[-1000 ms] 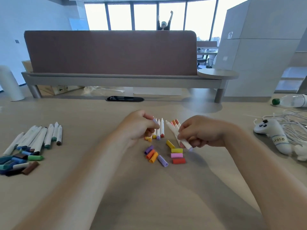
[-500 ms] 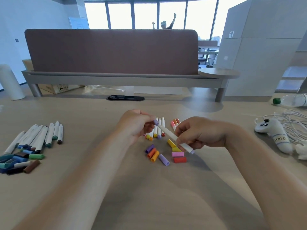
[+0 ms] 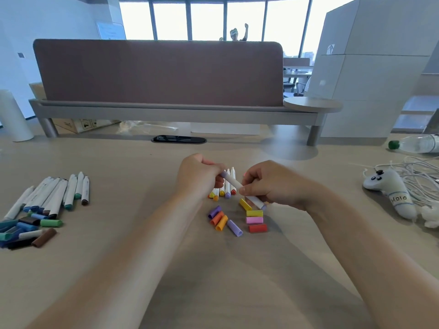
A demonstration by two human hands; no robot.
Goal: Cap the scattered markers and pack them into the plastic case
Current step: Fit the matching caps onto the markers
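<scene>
— Which marker is being worked on?

— A white marker (image 3: 234, 183), held just above the bench (image 3: 118, 269) between the two hands. The right hand (image 3: 270, 187) grips its barrel near the middle, thumb and fingers curled round it. The left hand (image 3: 198, 176) pinches a lilac cap (image 3: 223, 174) in its fingertips at the marker's far end.

— How does it lie?

— On a slant. Its long axis runs from the left hand, up and away, down to the right and toward the person, where a lilac-tinted end pokes out below the right hand. So cap and tip meet on the left side, and the left hand is the nearer one for the push.

— Is the cap seated?

— I cannot tell; the fingers cover the joint. My guess is that it wants a push straight along that slanted axis, with the right hand bracing.

— And the rest?

— Loose caps (image 3: 254, 220) lie just under the hands, a row of uncapped markers (image 3: 227, 186) behind them, and a second batch of markers (image 3: 54, 195) well to the left. No plastic case shows anywhere I can make out.
</scene>
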